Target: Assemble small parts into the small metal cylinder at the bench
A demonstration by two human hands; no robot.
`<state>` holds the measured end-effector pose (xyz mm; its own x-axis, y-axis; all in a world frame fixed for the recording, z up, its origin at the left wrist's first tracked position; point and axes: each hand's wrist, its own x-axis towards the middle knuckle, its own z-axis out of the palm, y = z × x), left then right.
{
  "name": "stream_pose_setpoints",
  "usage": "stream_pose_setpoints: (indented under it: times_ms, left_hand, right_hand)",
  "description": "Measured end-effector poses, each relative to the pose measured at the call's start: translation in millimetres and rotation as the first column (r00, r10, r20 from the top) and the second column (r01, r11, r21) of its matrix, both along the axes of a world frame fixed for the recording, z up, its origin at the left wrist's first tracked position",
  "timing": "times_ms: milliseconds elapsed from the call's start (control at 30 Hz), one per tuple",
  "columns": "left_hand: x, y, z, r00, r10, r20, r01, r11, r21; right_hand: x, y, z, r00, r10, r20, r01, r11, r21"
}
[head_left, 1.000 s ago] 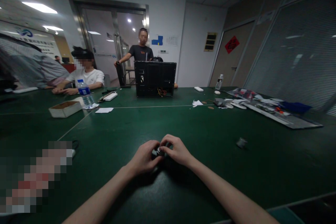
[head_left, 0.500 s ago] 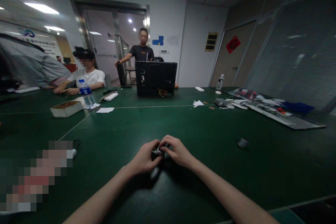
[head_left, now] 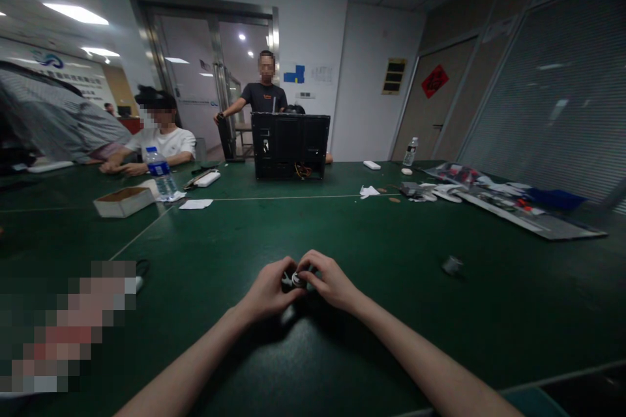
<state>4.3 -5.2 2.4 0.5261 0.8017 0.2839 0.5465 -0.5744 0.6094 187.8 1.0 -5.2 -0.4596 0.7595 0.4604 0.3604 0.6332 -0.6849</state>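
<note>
Both my hands meet low over the green table (head_left: 391,313), fingers curled round a small dark object (head_left: 294,281) with pale glints on top. My left hand (head_left: 268,292) grips it from the left. My right hand (head_left: 328,281) pinches it from the right and above. Most of the object is hidden by my fingers, so I cannot make out what it is. A small grey part (head_left: 451,266) lies loose on the table to the right of my hands.
A black computer case (head_left: 289,146) stands at the far middle, with a person standing behind it. A seated person, a water bottle (head_left: 159,174) and a white box (head_left: 123,201) are far left. Papers and a flat panel (head_left: 528,218) lie far right.
My fingers have shifted slightly on the small object and closed in a little. Nothing else on the table has moved.
</note>
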Motion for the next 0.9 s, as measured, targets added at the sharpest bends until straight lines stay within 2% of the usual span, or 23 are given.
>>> stream_pose_setpoints:
  times_ms: [167,367,600,767,900]
  left_hand:
    - [0.3,-2.7,5.7,0.999,-0.053,0.005,0.053,0.998,-0.017]
    - [-0.8,-2.3,4.0,0.996,-0.079,0.033,0.080,0.996,-0.036]
    - [-2.9,4.8,-5.0,0.999,-0.017,0.027,0.020,0.993,-0.119]
    - [-5.1,7.7,-0.3,0.993,-0.057,0.103,0.080,0.968,-0.238]
    - [-3.8,9.5,-0.6,0.976,-0.055,0.211,0.132,0.919,-0.372]
  right_hand:
    - [0.3,-0.4,0.6,1.000,0.013,-0.007,-0.013,1.000,-0.002]
    - [0.7,-1.4,2.3,1.000,0.020,-0.017,-0.020,1.000,0.003]
    - [0.9,-2.4,3.9,1.000,-0.005,-0.006,0.005,1.000,-0.015]
    - [4.1,4.1,-0.2,0.995,-0.087,-0.052,0.080,0.988,-0.135]
    - [6.7,10.1,-4.1,0.990,-0.097,-0.107,0.066,0.963,-0.263]
